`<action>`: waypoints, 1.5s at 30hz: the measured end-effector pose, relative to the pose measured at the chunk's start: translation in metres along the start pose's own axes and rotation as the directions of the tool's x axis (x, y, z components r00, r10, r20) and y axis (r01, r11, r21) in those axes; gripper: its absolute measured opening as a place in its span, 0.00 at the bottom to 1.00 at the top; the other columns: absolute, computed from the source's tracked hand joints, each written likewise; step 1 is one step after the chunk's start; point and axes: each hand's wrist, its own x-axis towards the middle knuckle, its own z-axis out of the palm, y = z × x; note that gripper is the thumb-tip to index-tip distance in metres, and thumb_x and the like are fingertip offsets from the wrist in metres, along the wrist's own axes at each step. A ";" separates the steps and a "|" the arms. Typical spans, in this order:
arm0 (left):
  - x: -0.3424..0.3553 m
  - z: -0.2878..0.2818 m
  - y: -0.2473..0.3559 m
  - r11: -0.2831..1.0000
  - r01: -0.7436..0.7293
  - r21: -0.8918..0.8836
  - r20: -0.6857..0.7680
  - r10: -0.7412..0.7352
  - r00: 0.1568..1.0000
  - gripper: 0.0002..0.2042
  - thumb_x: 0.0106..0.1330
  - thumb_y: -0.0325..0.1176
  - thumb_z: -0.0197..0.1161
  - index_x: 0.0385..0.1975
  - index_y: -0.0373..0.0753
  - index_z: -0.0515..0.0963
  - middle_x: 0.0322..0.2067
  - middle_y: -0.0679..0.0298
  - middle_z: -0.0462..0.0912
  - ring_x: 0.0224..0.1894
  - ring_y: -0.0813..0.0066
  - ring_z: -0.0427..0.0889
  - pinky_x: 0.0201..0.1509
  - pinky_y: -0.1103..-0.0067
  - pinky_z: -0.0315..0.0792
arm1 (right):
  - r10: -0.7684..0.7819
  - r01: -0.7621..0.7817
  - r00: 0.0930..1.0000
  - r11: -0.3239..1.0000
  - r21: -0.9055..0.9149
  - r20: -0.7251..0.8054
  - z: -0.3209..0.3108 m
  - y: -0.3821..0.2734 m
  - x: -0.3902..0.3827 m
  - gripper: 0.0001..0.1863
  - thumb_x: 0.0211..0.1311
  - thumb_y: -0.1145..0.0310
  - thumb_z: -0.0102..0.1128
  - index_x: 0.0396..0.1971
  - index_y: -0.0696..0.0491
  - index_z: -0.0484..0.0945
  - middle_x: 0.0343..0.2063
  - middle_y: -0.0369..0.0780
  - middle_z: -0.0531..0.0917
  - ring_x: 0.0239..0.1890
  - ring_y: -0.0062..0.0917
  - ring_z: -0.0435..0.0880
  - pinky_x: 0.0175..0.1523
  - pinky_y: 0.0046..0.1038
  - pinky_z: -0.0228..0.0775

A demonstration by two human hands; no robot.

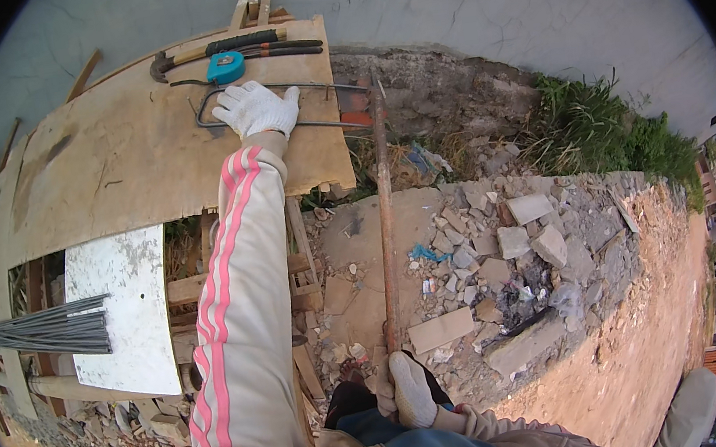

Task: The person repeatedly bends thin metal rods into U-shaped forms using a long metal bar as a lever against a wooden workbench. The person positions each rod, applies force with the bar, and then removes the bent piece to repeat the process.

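My left hand (257, 110), in a white knitted glove, lies with fingers spread on a thin steel rod bent into a long U (208, 108). The rod rests on a plywood-topped bench (131, 170), its far ends reaching the head of a long rusty bar (386, 220) at the board's right edge. Low in front of my body, my gloved right hand (412, 391) is closed round the bar's near end. Beyond my left hand are a teal tape measure (225, 67), a claw hammer (189, 55) and a tool with two dark handles (281, 49).
Several straight steel rods (52, 330) lie bundled across a white sheet (123, 294) at left. Broken concrete rubble (504, 269) covers the ground at right, with grass (585, 122) along a grey wall (529, 18). Timber pieces (297, 266) stand under the board.
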 end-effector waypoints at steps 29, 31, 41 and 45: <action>0.026 0.022 -0.012 0.983 -0.008 0.184 0.052 -0.002 0.999 0.45 0.68 0.76 0.53 0.66 0.37 0.74 0.67 0.48 0.74 0.71 0.48 0.70 0.72 0.53 0.62 | -0.001 0.032 0.997 0.906 -0.422 0.073 -0.031 -0.109 -0.040 0.22 0.75 0.46 0.65 0.41 0.53 0.79 0.20 0.30 0.75 0.16 0.12 0.68 0.20 0.22 0.56; 0.027 0.027 -0.010 0.992 -0.045 0.118 -0.038 0.049 0.998 0.43 0.69 0.74 0.54 0.63 0.36 0.76 0.66 0.48 0.77 0.70 0.49 0.73 0.71 0.54 0.64 | -0.083 0.109 0.994 0.870 -0.482 0.075 -0.048 -0.129 -0.047 0.23 0.76 0.46 0.65 0.42 0.54 0.80 0.21 0.31 0.76 0.19 0.13 0.69 0.23 0.23 0.60; 0.008 0.007 -0.032 0.954 0.081 -0.288 -0.364 -0.188 0.912 0.24 0.68 0.52 0.68 0.53 0.38 0.85 0.54 0.50 0.86 0.58 0.52 0.83 0.64 0.60 0.73 | -0.465 0.357 0.882 0.541 -0.761 0.083 -0.153 -0.244 0.071 0.13 0.69 0.63 0.72 0.37 0.56 0.80 0.23 0.33 0.79 0.25 0.16 0.75 0.30 0.26 0.68; 0.003 0.002 -0.032 0.934 0.313 -0.171 -0.441 -0.357 0.824 0.25 0.66 0.53 0.69 0.54 0.40 0.84 0.56 0.52 0.85 0.60 0.52 0.82 0.65 0.59 0.73 | -0.576 0.476 0.780 0.296 -0.828 0.243 -0.156 -0.309 0.142 0.18 0.68 0.59 0.72 0.34 0.58 0.77 0.20 0.41 0.75 0.25 0.24 0.74 0.32 0.33 0.67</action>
